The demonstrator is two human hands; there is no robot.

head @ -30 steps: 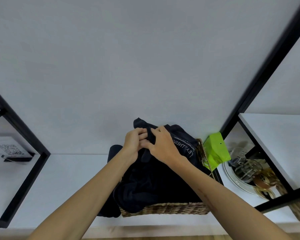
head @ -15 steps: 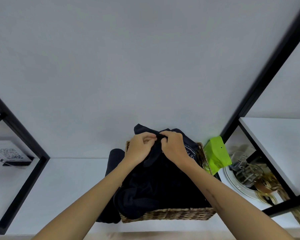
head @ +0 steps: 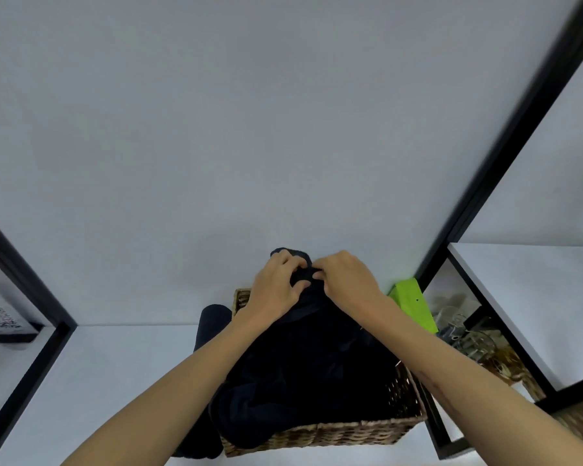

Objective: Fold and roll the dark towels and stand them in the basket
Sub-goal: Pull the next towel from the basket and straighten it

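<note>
A white shelf (head: pixel 108 371) fills the lower frame. On it at lower centre stands a wicker basket (head: pixel 350 432) heaped with dark towels (head: pixel 310 371). Above the heap, the left hand (head: pixel 276 287) and right hand (head: pixel 347 280) each pinch one raised towel's top edge with curled fingers. A green box (head: pixel 414 307) sits just right.

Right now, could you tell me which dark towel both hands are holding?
The towel lifted above the basket; left hand and right hand pinch its top edge. The other towel hangs untouched over the basket's left side.
</note>
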